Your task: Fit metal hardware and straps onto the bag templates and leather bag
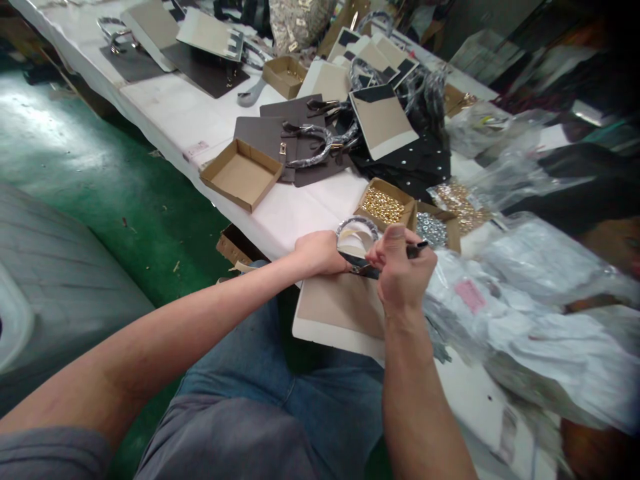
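At the table's front edge lies a beige bag panel (pixel 340 303) with a pale border and a dark strip along its top. A ring-shaped bag handle (pixel 357 223) in clear wrap stands beyond it. My left hand (pixel 323 253) grips the panel's upper edge, its fingertips partly hidden. My right hand (pixel 405 270) is closed around a slim dark-handled tool (pixel 417 249), whose end shows past the fingers. Its working end is not clear. Between both hands, a small metal piece (pixel 359 269) shows at the dark strip.
A box of gold hardware (pixel 383 203) and a box of silver hardware (pixel 433 228) sit just beyond my hands. An empty cardboard box (pixel 243 175), dark bag pieces (pixel 265 137) and more panels (pixel 383 120) lie farther back. Plastic bags (pixel 540 320) cover the right side.
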The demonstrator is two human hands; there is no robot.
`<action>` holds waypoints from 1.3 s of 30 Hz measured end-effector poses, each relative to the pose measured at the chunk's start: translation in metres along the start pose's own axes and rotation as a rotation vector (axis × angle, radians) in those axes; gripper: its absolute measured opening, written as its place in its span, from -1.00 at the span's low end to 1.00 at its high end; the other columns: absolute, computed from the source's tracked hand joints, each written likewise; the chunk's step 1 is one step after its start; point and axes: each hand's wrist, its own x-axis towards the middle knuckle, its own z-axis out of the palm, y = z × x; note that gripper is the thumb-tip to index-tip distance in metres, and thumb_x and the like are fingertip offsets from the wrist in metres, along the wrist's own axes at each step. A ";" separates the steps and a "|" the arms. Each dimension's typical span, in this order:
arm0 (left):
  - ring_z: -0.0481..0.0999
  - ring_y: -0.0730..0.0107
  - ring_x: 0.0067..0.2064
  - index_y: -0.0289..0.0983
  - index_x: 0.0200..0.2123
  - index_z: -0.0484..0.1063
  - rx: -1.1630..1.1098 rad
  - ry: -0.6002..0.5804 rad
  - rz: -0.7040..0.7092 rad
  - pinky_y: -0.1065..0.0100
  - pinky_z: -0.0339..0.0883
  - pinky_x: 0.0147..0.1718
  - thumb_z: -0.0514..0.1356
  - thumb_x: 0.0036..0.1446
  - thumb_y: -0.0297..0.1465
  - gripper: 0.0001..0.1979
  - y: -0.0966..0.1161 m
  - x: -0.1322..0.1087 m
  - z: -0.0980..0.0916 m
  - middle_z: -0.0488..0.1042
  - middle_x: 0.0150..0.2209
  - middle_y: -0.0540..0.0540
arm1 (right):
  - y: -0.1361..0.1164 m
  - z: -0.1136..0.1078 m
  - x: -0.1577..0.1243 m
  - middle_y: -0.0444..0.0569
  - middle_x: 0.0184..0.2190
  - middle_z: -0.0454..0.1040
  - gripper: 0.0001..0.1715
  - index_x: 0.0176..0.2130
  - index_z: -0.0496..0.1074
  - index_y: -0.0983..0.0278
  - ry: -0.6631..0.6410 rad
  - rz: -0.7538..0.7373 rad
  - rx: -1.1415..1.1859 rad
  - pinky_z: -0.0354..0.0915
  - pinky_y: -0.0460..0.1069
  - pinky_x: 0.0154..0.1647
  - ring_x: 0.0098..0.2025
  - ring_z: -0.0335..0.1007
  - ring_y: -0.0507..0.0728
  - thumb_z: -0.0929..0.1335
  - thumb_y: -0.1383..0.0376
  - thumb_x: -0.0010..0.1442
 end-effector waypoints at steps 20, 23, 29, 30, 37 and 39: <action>0.74 -0.23 0.16 -0.24 0.17 0.67 0.053 0.028 0.089 0.10 0.64 0.11 0.41 0.23 0.02 -0.41 -0.007 0.004 0.003 0.74 0.14 -0.33 | 0.014 0.022 -0.003 -0.26 -0.63 0.06 -0.22 -0.54 0.20 0.16 0.150 -0.168 0.093 0.03 -0.02 -0.65 -0.64 -0.01 -0.03 0.55 -0.15 0.43; 0.74 -0.22 0.15 -0.25 0.15 0.68 0.060 0.030 0.098 0.10 0.65 0.08 0.40 0.23 0.01 -0.42 -0.008 0.002 0.003 0.74 0.14 -0.35 | 0.014 0.025 -0.005 -0.26 -0.62 0.09 -0.25 -0.53 0.23 0.16 0.166 -0.170 0.077 0.03 -0.01 -0.65 -0.64 0.01 -0.03 0.55 -0.11 0.45; 0.75 -0.19 0.15 -0.24 0.14 0.71 0.072 0.011 0.074 0.14 0.64 0.08 0.41 0.21 -0.02 -0.44 -0.004 -0.004 -0.001 0.75 0.13 -0.34 | 0.009 0.022 0.004 -0.28 -0.61 0.08 -0.23 -0.49 0.21 0.15 0.108 -0.098 0.106 -0.03 -0.05 -0.68 -0.63 -0.01 -0.03 0.54 -0.21 0.42; 0.75 -0.19 0.14 -0.25 0.14 0.71 0.074 0.005 0.069 0.14 0.65 0.08 0.41 0.20 -0.02 -0.44 -0.003 -0.005 -0.001 0.75 0.14 -0.35 | 0.008 0.019 0.007 -0.29 -0.59 0.07 -0.23 -0.48 0.22 0.16 0.072 -0.065 0.136 -0.05 -0.06 -0.68 -0.62 -0.04 -0.04 0.54 -0.24 0.40; 0.76 -0.19 0.13 -0.28 0.14 0.72 0.047 0.018 0.059 0.15 0.64 0.07 0.42 0.20 -0.02 -0.42 -0.002 -0.008 -0.001 0.76 0.11 -0.37 | 0.003 0.000 0.010 -0.34 -0.63 -0.08 -0.11 -0.53 0.02 0.16 0.001 0.030 0.266 -0.10 -0.09 -0.71 -0.66 -0.19 -0.07 0.57 -0.18 0.38; 0.77 -0.19 0.12 -0.27 0.13 0.72 0.039 0.021 0.062 0.14 0.64 0.07 0.41 0.20 -0.02 -0.43 -0.003 -0.008 0.000 0.76 0.10 -0.36 | 0.006 -0.003 0.001 -0.33 -0.66 -0.09 -0.10 -0.55 -0.02 0.16 0.099 -0.029 0.279 -0.10 -0.09 -0.71 -0.68 -0.20 -0.08 0.53 -0.15 0.44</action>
